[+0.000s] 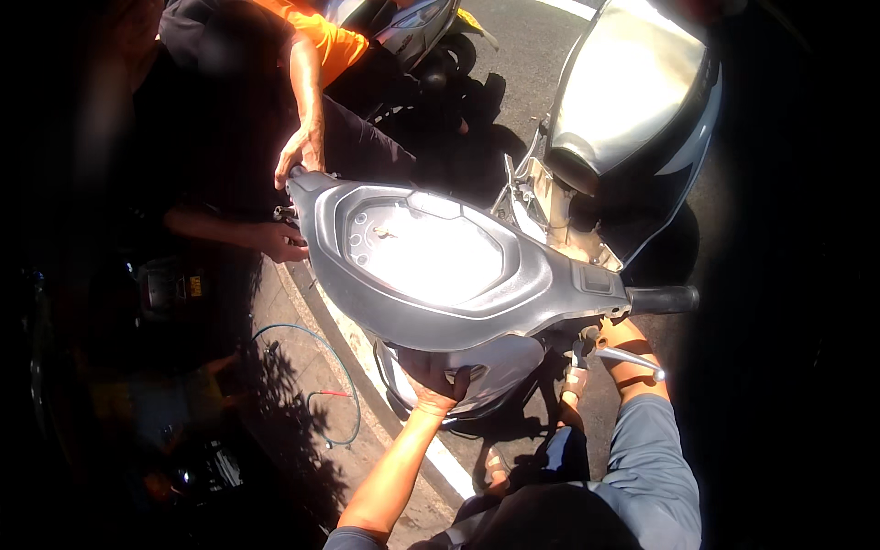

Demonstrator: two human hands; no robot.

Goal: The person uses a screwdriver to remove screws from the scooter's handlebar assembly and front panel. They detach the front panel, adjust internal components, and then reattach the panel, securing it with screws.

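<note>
A grey scooter handlebar cover with a glaring instrument panel fills the middle, above a silver front fairing. My left hand grips that fairing just below the cover, fingers in shadow. Under the right handlebar grip, beside the silver brake lever, my right hand reaches up into the fittings; its fingers are mostly hidden. At the cover's left end, another person's upper hand holds the handlebar end, and a lower hand touches fittings along the edge.
A white scooter seat lies upper right, another scooter behind. A co-worker in dark and orange clothing is at upper left. A thin blue cable lies on the pavement along the kerb. My sandalled foot shows below.
</note>
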